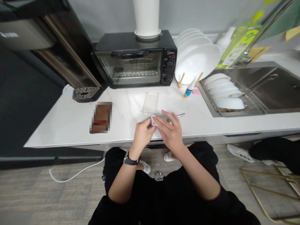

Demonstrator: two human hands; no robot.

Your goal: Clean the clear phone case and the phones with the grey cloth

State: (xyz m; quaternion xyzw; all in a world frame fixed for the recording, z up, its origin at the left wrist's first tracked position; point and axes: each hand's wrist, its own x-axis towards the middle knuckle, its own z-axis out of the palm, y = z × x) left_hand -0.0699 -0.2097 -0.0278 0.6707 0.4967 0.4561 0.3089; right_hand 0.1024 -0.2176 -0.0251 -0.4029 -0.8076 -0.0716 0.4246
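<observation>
Close to the counter's front edge, my left hand [143,132] pinches a small white piece [153,121], whose exact kind I cannot make out. The fingertips of my right hand [172,131] close on the same piece from the right, while its other fingers stick out. A thin, silvery pen-like stick [181,115] shows beyond my right fingers, partly hidden by them. Just past my hands a clear phone case [150,102] lies flat on the white counter [126,115]. A small white bottle with a blue and yellow label [188,90] stands farther right.
A brown, pixelated flat object [101,118] lies at the left. Behind are a toaster oven [136,67], a dark drink machine [70,56] and racked white plates [199,61]. A sink [272,100] with a dish rack is right. Another person's shoe [240,153] shows below.
</observation>
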